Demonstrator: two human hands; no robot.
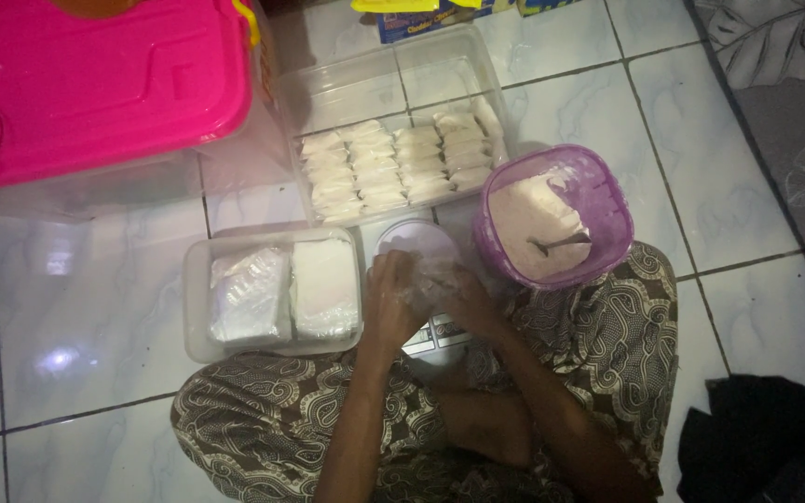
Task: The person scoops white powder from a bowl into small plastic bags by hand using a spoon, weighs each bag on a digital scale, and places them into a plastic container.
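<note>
Centrally, the left hand and right hand pinch a small clear bag together above a kitchen scale. Right of them, a purple tub holds white powder and a spoon. Above, a clear tray carries rows of filled packets; at left, a smaller box holds stacked empty bags. The bag's contents are hard to make out.

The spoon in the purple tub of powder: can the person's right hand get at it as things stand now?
Probably yes. The spoon lies uncovered on the powder in the open purple tub, just beside the right hand, with nothing between them. That hand, with the left hand, is busy on a small clear bag.
</note>
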